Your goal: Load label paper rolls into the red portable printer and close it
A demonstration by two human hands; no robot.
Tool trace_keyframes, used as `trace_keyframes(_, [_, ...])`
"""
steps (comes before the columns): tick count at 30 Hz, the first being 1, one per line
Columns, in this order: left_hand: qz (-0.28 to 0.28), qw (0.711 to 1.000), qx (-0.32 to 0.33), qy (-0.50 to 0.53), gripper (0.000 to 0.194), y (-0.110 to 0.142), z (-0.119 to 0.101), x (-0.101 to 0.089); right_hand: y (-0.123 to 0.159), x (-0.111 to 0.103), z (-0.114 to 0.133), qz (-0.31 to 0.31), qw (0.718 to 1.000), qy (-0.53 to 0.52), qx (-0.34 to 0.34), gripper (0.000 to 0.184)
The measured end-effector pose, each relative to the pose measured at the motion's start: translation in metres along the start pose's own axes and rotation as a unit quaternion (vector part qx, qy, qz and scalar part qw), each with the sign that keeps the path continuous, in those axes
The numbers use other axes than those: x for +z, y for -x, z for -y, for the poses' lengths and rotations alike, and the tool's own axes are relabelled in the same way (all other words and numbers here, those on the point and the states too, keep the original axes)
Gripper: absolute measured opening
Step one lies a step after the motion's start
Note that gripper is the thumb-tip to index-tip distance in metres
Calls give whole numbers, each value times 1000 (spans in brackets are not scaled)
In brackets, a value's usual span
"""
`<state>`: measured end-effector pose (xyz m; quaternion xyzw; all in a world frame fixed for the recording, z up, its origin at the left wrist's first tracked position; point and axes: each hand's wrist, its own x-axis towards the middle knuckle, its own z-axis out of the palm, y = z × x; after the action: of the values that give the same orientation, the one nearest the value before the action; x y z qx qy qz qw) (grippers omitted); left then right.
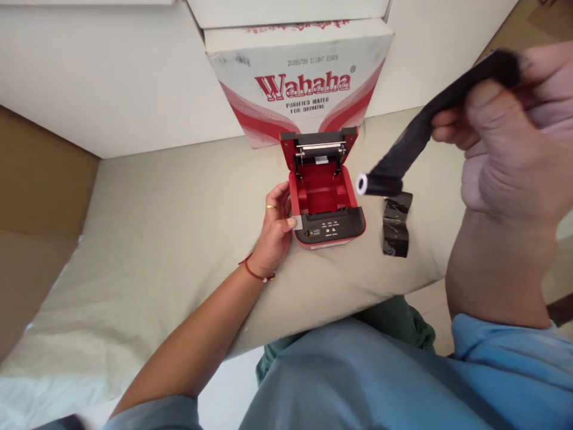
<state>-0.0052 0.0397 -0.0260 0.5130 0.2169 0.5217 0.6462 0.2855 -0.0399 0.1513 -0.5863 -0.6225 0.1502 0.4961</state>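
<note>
A small red and black printer (324, 203) sits on a beige cushion (179, 239) with its lid flipped open, showing an empty red paper bay. My left hand (274, 230) rests against the printer's left side, fingers curled on its edge. My right hand (501, 119), close to the camera at the upper right, pinches the end of a black plastic wrapper (416, 137). A white paper roll (363, 184) pokes out of the wrapper's lower end, hanging just right of the printer.
A second black wrapped roll (396, 224) lies on the cushion right of the printer. A white and red Wahaha water carton (299, 77) stands behind the printer against a white wall. Brown cardboard (40, 197) is at the left. My blue sleeves and green trousers fill the bottom.
</note>
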Motion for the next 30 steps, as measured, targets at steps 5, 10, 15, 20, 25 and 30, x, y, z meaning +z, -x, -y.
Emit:
trace_keyframes(5, [0, 1000, -7, 14, 76, 2, -2, -4, 4, 10, -15, -5, 999, 39, -8, 35])
trace_keyframes(10, [-14, 1000, -15, 17, 66, 2, -4, -3, 42, 3, -39, 17, 994, 100, -37, 17])
trace_keyframes(15, [-29, 999, -20, 3, 64, 2, -6, 0, 116, -27, -70, 136, 981, 140, -15, 29])
trace_keyframes(20, [-40, 999, -20, -3, 58, 2, -9, 1, 163, -23, -104, 148, 967, 208, -19, 51])
trace_keyframes(25, [-46, 999, -20, -4, 55, 1, -10, 0, 154, -13, -103, 73, 970, 226, -44, 22])
trace_keyframes(30, [-53, 998, -29, 5, 55, 1, -11, 1, 105, -35, -59, -28, 988, 153, -9, 16])
